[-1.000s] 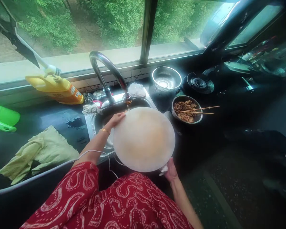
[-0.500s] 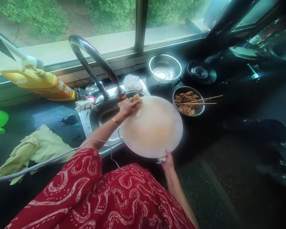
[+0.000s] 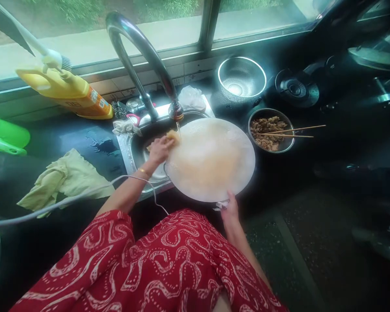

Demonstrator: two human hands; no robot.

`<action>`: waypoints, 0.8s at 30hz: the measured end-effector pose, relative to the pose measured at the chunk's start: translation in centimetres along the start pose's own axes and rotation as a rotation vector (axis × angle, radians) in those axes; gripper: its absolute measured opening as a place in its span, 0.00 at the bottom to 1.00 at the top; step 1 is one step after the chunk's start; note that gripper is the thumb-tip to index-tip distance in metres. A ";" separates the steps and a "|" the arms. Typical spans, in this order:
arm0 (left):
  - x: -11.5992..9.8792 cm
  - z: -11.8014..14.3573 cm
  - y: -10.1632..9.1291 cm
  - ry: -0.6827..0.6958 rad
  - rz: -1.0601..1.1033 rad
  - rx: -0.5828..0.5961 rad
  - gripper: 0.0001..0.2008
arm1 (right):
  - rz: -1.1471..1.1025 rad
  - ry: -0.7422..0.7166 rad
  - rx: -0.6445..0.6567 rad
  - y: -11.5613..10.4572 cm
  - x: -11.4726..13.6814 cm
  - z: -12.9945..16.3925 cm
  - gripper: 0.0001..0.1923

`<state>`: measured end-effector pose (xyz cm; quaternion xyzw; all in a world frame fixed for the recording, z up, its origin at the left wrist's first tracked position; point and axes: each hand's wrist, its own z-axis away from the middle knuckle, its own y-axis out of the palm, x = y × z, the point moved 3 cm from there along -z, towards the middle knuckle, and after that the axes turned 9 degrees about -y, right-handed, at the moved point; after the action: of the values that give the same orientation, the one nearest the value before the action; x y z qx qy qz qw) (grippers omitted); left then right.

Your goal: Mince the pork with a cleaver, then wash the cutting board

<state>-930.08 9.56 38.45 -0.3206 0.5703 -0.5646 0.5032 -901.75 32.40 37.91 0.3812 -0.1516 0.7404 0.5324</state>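
A large round white cutting board [image 3: 211, 160], stained tan across its middle, lies tilted over the right side of the sink [image 3: 139, 151]. My right hand [image 3: 230, 210] grips its near edge, thumb on top and fingers hidden beneath. Some crumpled white material [image 3: 220, 205] shows at that edge beside the hand. My left hand [image 3: 160, 149] is closed around a yellowish sponge [image 3: 173, 137], at the board's left edge over the basin. A thin stream of water falls from the faucet [image 3: 176, 112] close to the sponge.
A steel bowl of cooked meat [image 3: 269, 128] with chopsticks [image 3: 290, 132] stands right of the board, with a strainer basket [image 3: 242, 84] behind it. A yellow detergent jug [image 3: 68, 95], green cup [image 3: 8, 135] and pale cloth [image 3: 66, 177] lie leftward. A white cable [image 3: 84, 197] crosses my left arm.
My left hand has drawn the sponge leftward from the board's upper surface to its left edge. Running water now shows under the faucet. My right hand keeps its grip; the view has shifted.
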 end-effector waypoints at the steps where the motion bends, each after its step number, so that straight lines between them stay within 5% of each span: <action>1: 0.8 -0.7 -0.7 -0.050 -0.014 -0.037 0.24 | 0.004 0.001 -0.002 0.2 0.1 0.1 0.18; 4: -2.1 1.5 -2.1 0.066 -0.001 -0.084 0.26 | 0.003 0.002 -0.022 0.5 0.2 0.1 0.17; 8: -11.0 10.5 -0.2 0.590 0.069 0.095 0.27 | 0.010 -0.035 -0.007 0.6 0.3 -0.2 0.17; 10: -12.3 13.2 1.1 0.744 0.079 0.178 0.25 | 0.023 -0.047 0.024 0.6 0.3 -0.4 0.18; 12: -10.1 12.5 2.1 0.699 0.057 0.206 0.22 | 0.048 -0.034 0.027 0.4 0.2 -0.5 0.19; 17: 1.2 2.0 0.6 0.162 -0.031 0.040 0.24 | 0.085 -0.016 -0.018 -0.1 0.3 -0.7 0.19; 19: 2.0 0.1 -0.9 0.027 0.002 -0.055 0.25 | 0.086 -0.018 -0.004 -0.2 0.4 -0.8 0.19; 21: -1.2 1.4 -1.6 0.108 0.078 -0.080 0.26 | 0.093 -0.015 0.017 -0.3 0.7 -1.0 0.20; 24: -9.9 6.8 -0.4 0.555 0.172 0.041 0.24 | 0.114 -0.030 0.037 -0.7 1.2 -1.2 0.21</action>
<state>-920.92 16.55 41.91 -0.0939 0.6998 -0.5974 0.3802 -901.80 34.20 37.84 0.3926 -0.1674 0.7665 0.4798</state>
